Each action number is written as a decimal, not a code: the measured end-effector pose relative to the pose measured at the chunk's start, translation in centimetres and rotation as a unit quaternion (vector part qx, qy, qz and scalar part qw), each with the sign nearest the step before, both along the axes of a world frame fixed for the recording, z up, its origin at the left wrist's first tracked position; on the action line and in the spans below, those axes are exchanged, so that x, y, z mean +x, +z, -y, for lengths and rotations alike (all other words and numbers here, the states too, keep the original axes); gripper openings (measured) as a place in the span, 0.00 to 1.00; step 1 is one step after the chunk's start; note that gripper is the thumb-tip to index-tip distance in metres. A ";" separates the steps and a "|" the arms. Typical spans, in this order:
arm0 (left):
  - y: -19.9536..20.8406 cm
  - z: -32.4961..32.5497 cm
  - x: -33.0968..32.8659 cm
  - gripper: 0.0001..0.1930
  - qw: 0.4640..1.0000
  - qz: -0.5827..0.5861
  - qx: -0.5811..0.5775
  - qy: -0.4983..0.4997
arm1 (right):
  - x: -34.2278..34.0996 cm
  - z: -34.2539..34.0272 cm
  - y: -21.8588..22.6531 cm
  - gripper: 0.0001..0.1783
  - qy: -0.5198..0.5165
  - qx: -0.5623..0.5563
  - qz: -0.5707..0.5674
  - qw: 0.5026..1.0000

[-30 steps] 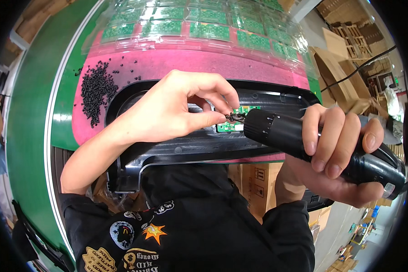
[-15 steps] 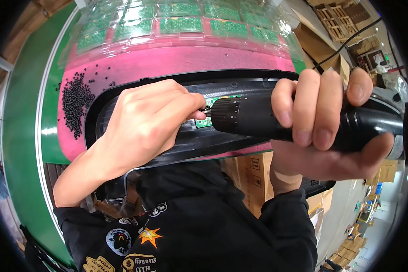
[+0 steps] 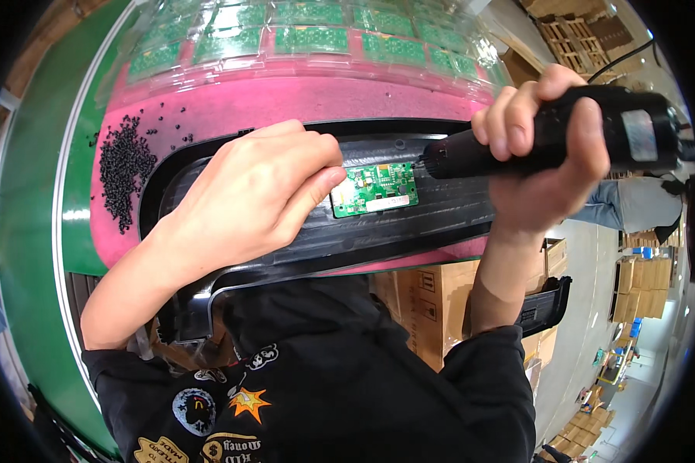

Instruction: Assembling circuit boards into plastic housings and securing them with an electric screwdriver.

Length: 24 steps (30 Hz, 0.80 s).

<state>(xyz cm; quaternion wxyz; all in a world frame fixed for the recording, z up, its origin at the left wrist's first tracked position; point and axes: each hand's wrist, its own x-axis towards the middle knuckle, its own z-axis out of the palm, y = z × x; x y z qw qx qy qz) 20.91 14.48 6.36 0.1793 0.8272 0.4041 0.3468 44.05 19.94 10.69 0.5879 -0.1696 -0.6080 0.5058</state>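
Note:
A green circuit board [image 3: 377, 193] lies inside a long black plastic housing [image 3: 286, 262]. My right hand [image 3: 540, 147] grips a black electric screwdriver [image 3: 471, 157] held nearly level, its tip at the board's upper right corner. Whether the tip touches a screw there is too small to tell. At the board's left end, my left hand [image 3: 255, 193] is closed, thumb pressed to the forefinger. Anything between those fingertips is hidden. Off to the left, a pile of small black screws [image 3: 123, 174] is spread on the pink mat [image 3: 286, 99].
Clear plastic trays [image 3: 309, 42] of green boards stand at the mat's far side. Cardboard boxes [image 3: 440, 301] and another black plastic part [image 3: 546, 307] are below the table's near edge. A cable [image 3: 622, 60] hangs at upper right. A person [image 3: 633, 204] is at the right.
The screwdriver has moved from the board's left end to its upper right corner, uncovering most of the board. My left hand has stayed near the left end, its fingertips now off the screwdriver's tip.

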 end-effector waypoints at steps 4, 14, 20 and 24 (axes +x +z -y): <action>-0.4 -0.6 -0.4 0.04 0.999 -0.030 -0.017 -0.039 | -0.3 -0.6 -0.7 0.17 -0.066 -0.020 0.035 0.997; -1.5 -1.0 0.1 0.10 0.990 -0.079 -0.021 -0.113 | -0.6 -0.9 -1.1 0.17 -0.105 -0.047 0.060 0.992; -1.1 -0.8 0.2 0.06 0.989 -0.095 -0.075 -0.089 | -0.8 -1.4 -1.4 0.16 -0.061 -0.045 0.073 0.994; -1.1 -0.9 0.0 0.05 0.985 -0.101 -0.109 -0.088 | -1.1 -1.7 -1.7 0.17 -0.052 -0.029 0.102 0.993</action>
